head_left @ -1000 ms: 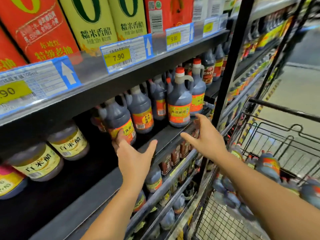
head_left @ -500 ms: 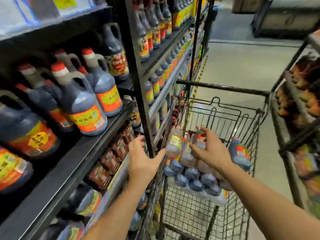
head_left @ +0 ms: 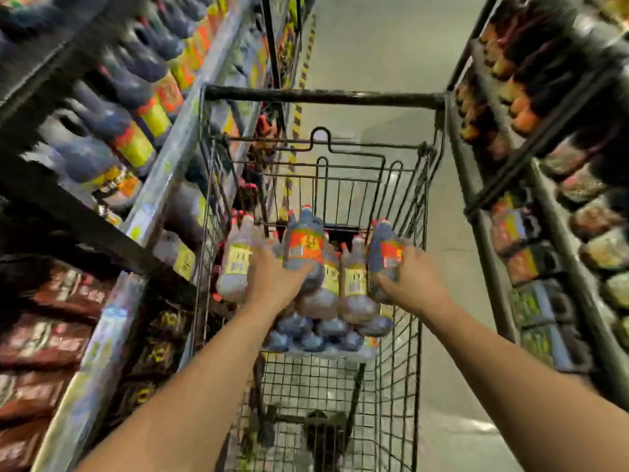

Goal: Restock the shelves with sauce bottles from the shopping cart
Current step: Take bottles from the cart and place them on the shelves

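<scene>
While both arms reached into the cart (head_left: 423,185), the left hand (head_left: 272,284) was curled round a dark, red-labelled bottle (head_left: 304,247), and the right hand (head_left: 417,287) gripped a second bottle (head_left: 386,257) of the same kind. Both bottles were held upright above the paler bottles (head_left: 354,281) packed in the cart, beside the stocked shelf (head_left: 160,172) on the left

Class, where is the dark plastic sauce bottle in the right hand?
Head view, right of centre: the dark plastic sauce bottle is gripped by the right hand in the wire shopping cart, beside yellow-labelled bottles.
</scene>
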A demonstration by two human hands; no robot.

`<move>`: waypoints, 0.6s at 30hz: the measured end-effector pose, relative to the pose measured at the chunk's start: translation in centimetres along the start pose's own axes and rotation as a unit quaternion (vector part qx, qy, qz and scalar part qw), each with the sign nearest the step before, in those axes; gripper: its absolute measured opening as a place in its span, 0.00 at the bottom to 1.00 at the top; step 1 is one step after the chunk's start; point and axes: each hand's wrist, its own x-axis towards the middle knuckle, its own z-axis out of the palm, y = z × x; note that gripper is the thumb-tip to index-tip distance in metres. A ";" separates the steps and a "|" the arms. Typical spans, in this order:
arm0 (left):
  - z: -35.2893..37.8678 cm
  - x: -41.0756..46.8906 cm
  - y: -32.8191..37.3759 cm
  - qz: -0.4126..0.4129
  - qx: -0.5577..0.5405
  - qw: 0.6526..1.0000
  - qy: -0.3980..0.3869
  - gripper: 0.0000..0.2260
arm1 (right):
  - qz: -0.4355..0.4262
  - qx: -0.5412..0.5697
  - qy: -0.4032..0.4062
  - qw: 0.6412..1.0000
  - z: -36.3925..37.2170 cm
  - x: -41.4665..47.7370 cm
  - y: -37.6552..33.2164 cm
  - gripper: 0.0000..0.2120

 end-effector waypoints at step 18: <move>6.7 10.2 2.1 -0.139 0.224 0.957 -0.121 0.61 | 0.026 -0.136 0.000 0.990 5.3 1.4 1.4 0.44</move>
